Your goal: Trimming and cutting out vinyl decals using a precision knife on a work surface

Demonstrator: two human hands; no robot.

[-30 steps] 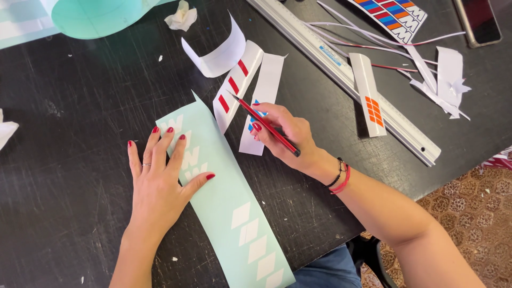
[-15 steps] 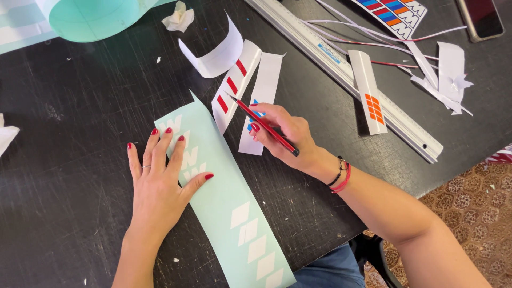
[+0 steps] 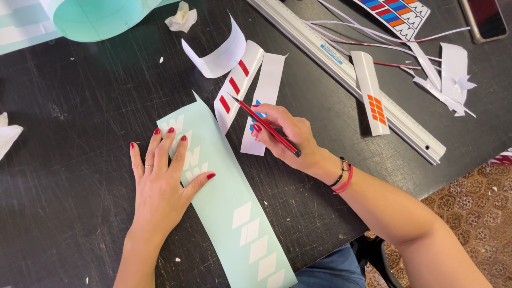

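Mint-green vinyl strip (image 3: pixel 224 208) lies pinned under our flat, splayed left hand (image 3: pixel 162 178) on the black table (image 3: pixel 69 160), unmoved from a second ago, while our right hand (image 3: pixel 288 136) grasps the red-handled knife (image 3: pixel 265 126) (tip raised, unshifted), so cutting pauses.

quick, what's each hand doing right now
Left hand: open, flat on the mint strip.
Right hand: closed, holding a red tool.

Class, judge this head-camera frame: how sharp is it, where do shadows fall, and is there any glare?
Head view: sharp throughout, no motion blur; even, soft light; faint shadows beneath the left hand and right hand; slight sheen on the metal ruler; scratches on the black table read clearly.
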